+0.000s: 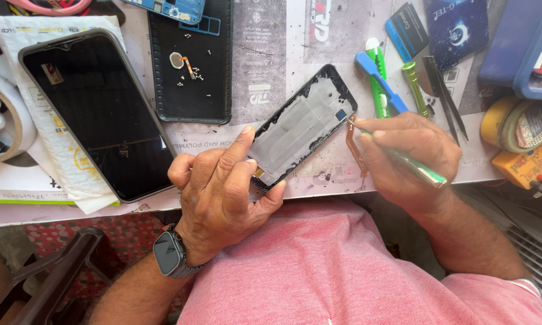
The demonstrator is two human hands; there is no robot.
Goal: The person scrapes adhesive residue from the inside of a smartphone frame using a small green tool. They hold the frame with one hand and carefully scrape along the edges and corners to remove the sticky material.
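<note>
Phone frame (300, 126) pinned by my left hand (220, 192), right hand (406, 153) gripping tweezers (403, 159); spare screen (96, 111) and screwdrivers (382, 84) flank it.

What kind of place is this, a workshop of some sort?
Most likely a phone repair bench. The left hand steadies an opened phone frame, the right hand works on it with a green tool, and tiny screws lie on a back cover.

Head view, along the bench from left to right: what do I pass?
Tape roll → phone screen panel → black back cover → left hand → opened phone frame → right hand holding a green tool → yellow tape roll.
</note>
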